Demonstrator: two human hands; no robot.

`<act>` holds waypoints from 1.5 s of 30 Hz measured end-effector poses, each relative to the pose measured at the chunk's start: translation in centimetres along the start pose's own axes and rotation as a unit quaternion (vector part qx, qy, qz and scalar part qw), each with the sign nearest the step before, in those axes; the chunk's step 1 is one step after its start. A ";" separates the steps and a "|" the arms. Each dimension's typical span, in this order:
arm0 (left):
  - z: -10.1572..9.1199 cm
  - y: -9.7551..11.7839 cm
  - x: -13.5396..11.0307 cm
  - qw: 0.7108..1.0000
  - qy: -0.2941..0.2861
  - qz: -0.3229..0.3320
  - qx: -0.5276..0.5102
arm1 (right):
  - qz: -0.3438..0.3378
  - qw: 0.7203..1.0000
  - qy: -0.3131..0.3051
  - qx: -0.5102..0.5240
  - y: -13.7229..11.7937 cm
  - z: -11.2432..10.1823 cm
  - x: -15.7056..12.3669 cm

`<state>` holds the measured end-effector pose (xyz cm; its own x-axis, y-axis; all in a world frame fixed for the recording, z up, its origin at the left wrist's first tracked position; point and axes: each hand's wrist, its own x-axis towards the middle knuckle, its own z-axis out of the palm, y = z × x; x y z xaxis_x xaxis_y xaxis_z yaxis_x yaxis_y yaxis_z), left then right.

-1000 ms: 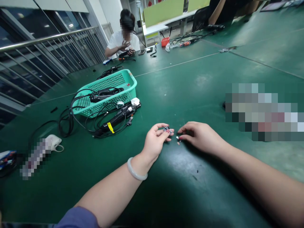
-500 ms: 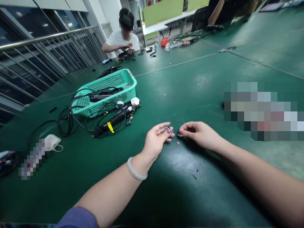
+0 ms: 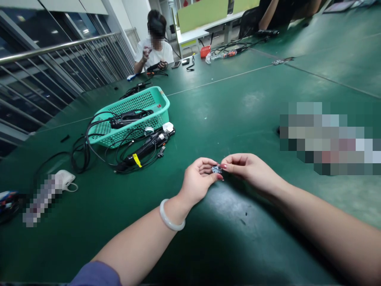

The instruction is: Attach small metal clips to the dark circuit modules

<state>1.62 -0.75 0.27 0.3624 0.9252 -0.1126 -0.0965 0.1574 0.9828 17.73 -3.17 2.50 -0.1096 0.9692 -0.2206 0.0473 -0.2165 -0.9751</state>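
Note:
Small silvery metal pieces [image 3: 216,169], too small to name, rest in the cupped fingers of my left hand [image 3: 198,178]. Its thumb lies along their near side, and a pale bangle [image 3: 172,216] circles that wrist. From the right, my right hand [image 3: 248,167] meets them with thumb and forefinger pinched together, the fingertips touching the left hand's fingers and the pieces' right edge. What sits inside that pinch is hidden. Both hands are just above the green table [image 3: 226,230].
A turquoise basket [image 3: 104,139] with black cabled devices stands to the left, a black device [image 3: 149,147] with a yellow tag before it. Far left lies a white case [image 3: 65,178]. Another person [image 3: 154,51] sits across the table. A blurred-out item [image 3: 327,139] is at right.
My right hand has moved left, bringing its pinched fingertips and the thin metal piece they held against the left hand. The left fingers have curled, showing more of the silvery pieces.

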 end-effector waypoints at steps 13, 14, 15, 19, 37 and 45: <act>0.0 -0.2 -0.3 1.000 0.007 0.006 0.009 | -0.055 0.991 0.085 -0.088 -0.1 0.3 -0.1; -0.1 -0.2 -0.1 1.000 0.012 -0.007 -0.021 | -0.063 0.989 0.095 -0.094 -0.1 0.0 -0.1; -0.2 -0.3 0.1 0.998 0.020 -0.021 -0.058 | -0.063 0.988 0.095 -0.107 0.0 -0.3 0.0; -0.7 -0.3 0.8 0.979 0.071 -0.049 -0.185 | -0.051 0.966 0.011 -0.253 0.8 -0.9 0.2; -0.3 -0.7 0.6 0.994 0.072 -0.010 -0.082 | -0.120 0.822 -0.030 -0.556 1.5 0.2 0.0; -0.4 -0.8 0.6 0.996 0.073 -0.006 -0.060 | -0.149 0.796 0.002 -0.587 1.7 0.7 -0.1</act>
<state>1.54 -0.14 -0.66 0.2267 0.9619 -0.1529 -0.2056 0.2008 0.9578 17.17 -3.68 0.84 -0.2869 0.9578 0.0192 0.9148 0.2798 -0.2913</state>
